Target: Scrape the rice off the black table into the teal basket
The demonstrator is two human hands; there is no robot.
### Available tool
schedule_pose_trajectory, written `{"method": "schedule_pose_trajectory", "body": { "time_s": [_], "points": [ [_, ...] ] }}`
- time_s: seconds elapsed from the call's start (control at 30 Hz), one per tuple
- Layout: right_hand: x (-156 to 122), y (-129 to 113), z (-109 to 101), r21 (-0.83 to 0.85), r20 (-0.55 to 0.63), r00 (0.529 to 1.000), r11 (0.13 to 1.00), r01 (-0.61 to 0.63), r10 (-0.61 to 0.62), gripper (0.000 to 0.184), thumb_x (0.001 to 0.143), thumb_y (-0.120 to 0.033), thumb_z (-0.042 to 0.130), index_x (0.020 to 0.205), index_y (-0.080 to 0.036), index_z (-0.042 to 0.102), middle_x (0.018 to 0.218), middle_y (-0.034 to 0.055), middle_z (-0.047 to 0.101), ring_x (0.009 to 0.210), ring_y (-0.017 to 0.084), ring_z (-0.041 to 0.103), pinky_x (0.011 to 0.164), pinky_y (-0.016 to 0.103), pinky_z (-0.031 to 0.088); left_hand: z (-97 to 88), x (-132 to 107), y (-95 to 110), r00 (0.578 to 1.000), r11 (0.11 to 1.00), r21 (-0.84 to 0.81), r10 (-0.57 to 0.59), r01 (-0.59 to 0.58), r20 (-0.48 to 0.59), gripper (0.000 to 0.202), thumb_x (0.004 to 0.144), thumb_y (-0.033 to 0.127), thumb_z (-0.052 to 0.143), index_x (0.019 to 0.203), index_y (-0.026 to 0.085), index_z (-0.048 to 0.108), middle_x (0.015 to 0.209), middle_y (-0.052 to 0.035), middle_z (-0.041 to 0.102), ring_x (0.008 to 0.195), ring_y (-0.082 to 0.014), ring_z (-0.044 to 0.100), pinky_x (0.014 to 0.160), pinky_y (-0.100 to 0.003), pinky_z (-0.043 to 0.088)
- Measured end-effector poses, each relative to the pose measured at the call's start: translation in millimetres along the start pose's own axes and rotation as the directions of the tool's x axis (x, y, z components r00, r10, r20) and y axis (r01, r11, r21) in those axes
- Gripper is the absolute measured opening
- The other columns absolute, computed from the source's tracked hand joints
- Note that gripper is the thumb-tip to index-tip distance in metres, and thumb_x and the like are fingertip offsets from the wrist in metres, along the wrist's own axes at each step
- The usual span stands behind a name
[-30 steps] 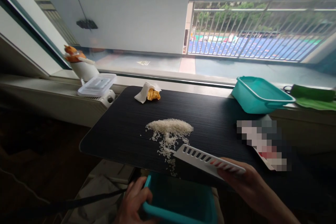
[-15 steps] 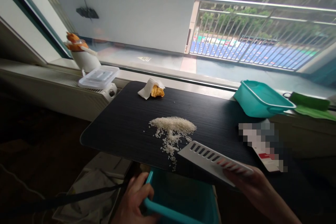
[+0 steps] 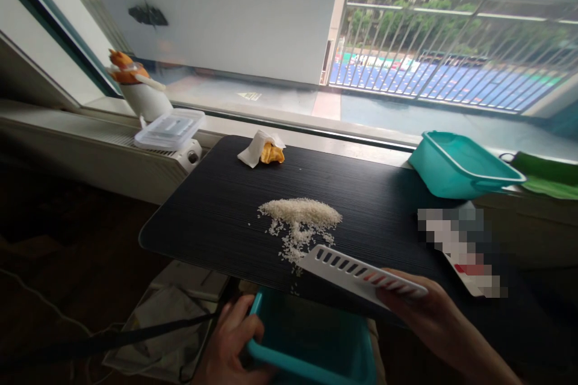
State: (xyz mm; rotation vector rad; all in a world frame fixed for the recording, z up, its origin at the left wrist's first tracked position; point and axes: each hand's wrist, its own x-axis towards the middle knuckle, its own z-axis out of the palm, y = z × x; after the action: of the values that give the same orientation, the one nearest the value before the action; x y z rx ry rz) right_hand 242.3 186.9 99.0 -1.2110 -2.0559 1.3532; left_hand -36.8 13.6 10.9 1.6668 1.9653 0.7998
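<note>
A pile of white rice [image 3: 300, 214] lies in the middle of the black table [image 3: 217, 204], with a trail of grains running toward the near edge. My right hand [image 3: 427, 319] grips a white slotted plastic scraper [image 3: 350, 267], whose edge rests on the table at the end of the rice trail. My left hand [image 3: 232, 343] is closed on the rim of a teal plastic tub [image 3: 316, 346] held below the table's near edge, under the trail.
A second teal tub [image 3: 460, 165] sits at the table's back right, beside a green cloth [image 3: 546, 171]. A crumpled tissue with something orange [image 3: 264, 149] lies at the back. A clear box [image 3: 169, 129] and a white cup [image 3: 139, 93] stand on the left sill.
The scraper has shifted slightly left and nearer along the rice trail, and the grains at the table's edge are fewer. My left hand keeps the tub under the edge.
</note>
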Motion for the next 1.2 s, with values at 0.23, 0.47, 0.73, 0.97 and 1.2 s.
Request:
{"method": "schedule_pose_trajectory", "body": {
  "time_s": [0.23,0.47,0.73,0.97,1.2],
  "points": [
    [3,-4,6,0.052,-0.011,1.0,0.999,-0.004,0.005,0.022,0.087,-0.036,0.066,0.098,-0.022,0.079,0.096,0.005,0.08,0.086,0.026,0.074,0.075,0.028,0.06,-1.1,-4,-3,0.999,0.999,0.037,-0.007,0.008,-0.047,0.019,0.057,0.014,0.065,0.063,0.022,0.049,0.095,0.0009,0.064,0.087,-0.0186,0.06,0.081,-0.029,0.045],
    [9,-7,8,0.027,0.128,0.992,0.999,0.02,-0.023,0.025,0.091,-0.035,0.061,0.101,-0.02,0.078,0.096,0.0063,0.08,0.085,0.025,0.074,0.072,0.027,0.06,-4.8,1,0,0.999,0.998,0.065,0.026,-0.023,-0.043,0.018,0.06,0.018,0.067,0.062,0.021,0.049,0.092,0.0004,0.064,0.085,-0.0181,0.06,0.079,-0.028,0.046],
    [-2,-2,-10,0.023,-0.115,0.993,1.0,0.002,0.001,0.025,0.085,-0.042,0.068,0.098,-0.024,0.08,0.101,0.0055,0.08,0.093,0.031,0.074,0.079,0.032,0.061,-3.3,2,5,0.999,0.994,0.105,0.023,-0.019,-0.036,0.022,0.058,0.015,0.07,0.063,0.021,0.049,0.093,0.0007,0.065,0.085,-0.0186,0.063,0.087,-0.033,0.044],
    [3,0,-9,-0.012,-0.009,1.0,1.0,0.022,-0.022,0.023,0.089,-0.035,0.064,0.1,-0.022,0.078,0.098,0.0047,0.08,0.089,0.027,0.075,0.075,0.029,0.061,-3.4,2,7,0.999,0.999,0.037,0.034,-0.033,-0.035,0.021,0.058,0.014,0.068,0.063,0.021,0.05,0.098,0.0001,0.066,0.087,-0.0187,0.062,0.079,-0.029,0.048],
    [12,-6,-2,-0.032,-0.044,0.997,0.997,0.065,-0.067,0.021,0.089,-0.032,0.063,0.098,-0.02,0.078,0.099,0.0054,0.08,0.089,0.027,0.074,0.077,0.029,0.06,-3.8,1,6,0.999,0.999,0.034,0.02,-0.019,-0.043,0.019,0.06,0.015,0.068,0.062,0.022,0.05,0.096,0.0007,0.066,0.089,-0.0194,0.063,0.085,-0.032,0.046]
  ]
}}
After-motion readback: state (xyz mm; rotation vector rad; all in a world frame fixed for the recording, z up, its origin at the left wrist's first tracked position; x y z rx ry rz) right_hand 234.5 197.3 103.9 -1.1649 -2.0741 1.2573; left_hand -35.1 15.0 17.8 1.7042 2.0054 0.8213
